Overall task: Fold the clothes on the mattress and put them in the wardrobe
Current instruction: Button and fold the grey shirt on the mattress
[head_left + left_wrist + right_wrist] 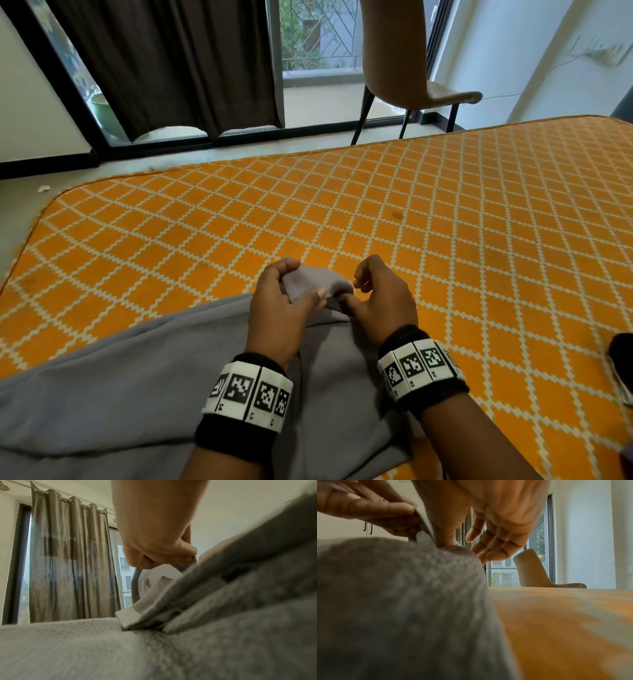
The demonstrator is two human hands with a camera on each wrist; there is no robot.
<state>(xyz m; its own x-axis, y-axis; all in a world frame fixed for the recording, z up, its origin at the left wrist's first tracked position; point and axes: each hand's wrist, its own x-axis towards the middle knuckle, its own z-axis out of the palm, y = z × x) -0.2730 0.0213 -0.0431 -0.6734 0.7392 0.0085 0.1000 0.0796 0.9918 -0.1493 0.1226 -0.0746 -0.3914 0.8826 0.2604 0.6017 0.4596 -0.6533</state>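
A grey garment (137, 377) lies spread over the near part of the orange diamond-patterned mattress (445, 222). My left hand (301, 279) pinches a corner of the garment between thumb and curled fingers and lifts it off the mattress. The left wrist view shows that hand (154, 547) gripping the grey cloth (223, 628). My right hand (351, 291) is just to the right of it. Its thumb presses on the grey cloth (402, 601), and its other fingers (488, 545) hang relaxed, clear of the fabric. The left hand (359, 507) also shows in the right wrist view.
A beige chair (404, 68) stands on the floor past the mattress's far edge, by the glass door and dark curtain (171, 61). A dark object (621, 363) lies at the mattress's right edge. White cupboard doors with dark handles (368, 528) show in the right wrist view.
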